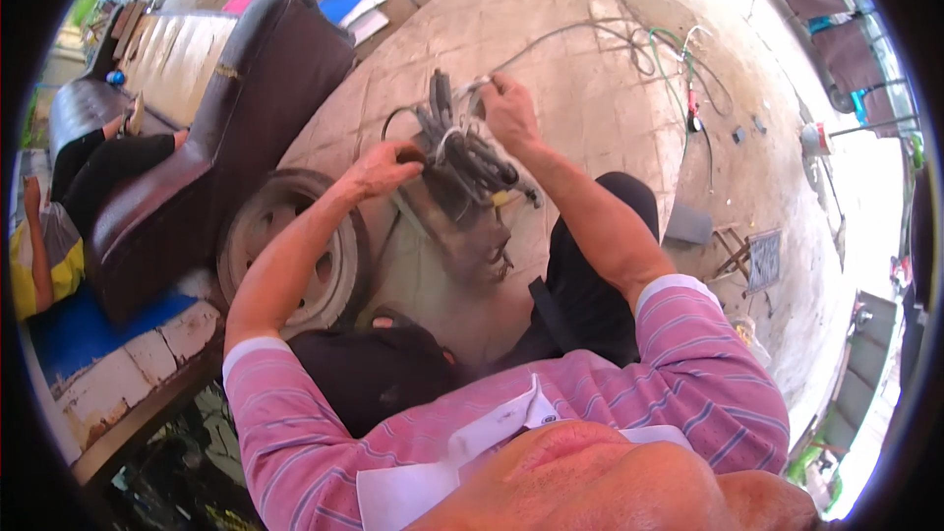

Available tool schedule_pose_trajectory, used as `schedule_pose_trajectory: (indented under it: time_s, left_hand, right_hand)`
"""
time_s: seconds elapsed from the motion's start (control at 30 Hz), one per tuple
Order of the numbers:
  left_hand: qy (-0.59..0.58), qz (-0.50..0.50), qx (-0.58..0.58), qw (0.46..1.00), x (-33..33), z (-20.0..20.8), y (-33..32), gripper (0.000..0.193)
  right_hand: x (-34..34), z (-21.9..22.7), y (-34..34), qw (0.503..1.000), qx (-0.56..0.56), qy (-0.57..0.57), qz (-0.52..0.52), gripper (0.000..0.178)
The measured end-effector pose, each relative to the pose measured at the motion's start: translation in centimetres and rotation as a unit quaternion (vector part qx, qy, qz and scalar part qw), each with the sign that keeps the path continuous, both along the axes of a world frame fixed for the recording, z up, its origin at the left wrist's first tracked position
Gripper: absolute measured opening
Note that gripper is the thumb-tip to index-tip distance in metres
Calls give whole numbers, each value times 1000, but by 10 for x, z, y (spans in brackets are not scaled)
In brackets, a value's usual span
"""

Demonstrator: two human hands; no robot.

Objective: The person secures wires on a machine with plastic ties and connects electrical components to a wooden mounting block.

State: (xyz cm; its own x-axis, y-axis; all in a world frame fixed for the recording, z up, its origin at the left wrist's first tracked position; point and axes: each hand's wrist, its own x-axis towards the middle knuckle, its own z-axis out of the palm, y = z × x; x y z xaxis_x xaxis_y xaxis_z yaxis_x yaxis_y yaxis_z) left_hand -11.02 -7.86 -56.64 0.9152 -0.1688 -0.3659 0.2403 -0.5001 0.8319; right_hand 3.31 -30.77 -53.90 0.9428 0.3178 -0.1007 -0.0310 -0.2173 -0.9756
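The bundle (462, 152) is located between the left hand (382, 171) and right hand (512, 116). A cable (551, 34) is pinched by the right fingers; left grip cannot be determined. The left side is obstructed by the wheel (267, 223) and sofa (265, 88).

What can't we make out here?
All in head view:
Left hand: contact with the bundle unclear; they overlap.
Right hand: grip too small and blurred.
Brown thing: kind unclear; blurred, bundle covers its upper end.
Wheel: part hidden behind the left forearm.
Other person: cut off by the fisheye rim.
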Motion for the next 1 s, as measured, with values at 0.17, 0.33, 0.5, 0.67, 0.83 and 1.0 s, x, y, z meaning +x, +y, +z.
schedule_pose_trajectory:
  time_s: [0.17,0.33,0.5,0.67,0.83,1.0]
  left_hand:
    - [-18,-39,32,999,3,7,-7,30]
    - [-10,-2,24,1000,1,8,-6,30]
    - [-10,7,23,1000,12,6,-5,30]
    - [-10,10,55,998,32,-10,-17,34]
    - [17,84,68,994,22,10,-35,30]
    - [-37,60,140,988,30,-7,-41,26]
  right_hand:
    - [-4,19,-11,994,89,-17,58,27]
    - [-2,15,-7,976,162,53,136,25]
    - [5,7,5,959,194,155,139,22]
    - [4,2,2,966,130,165,150,24]
    - [-9,13,21,954,148,182,187,26]
    - [-7,18,13,959,138,137,205,29]
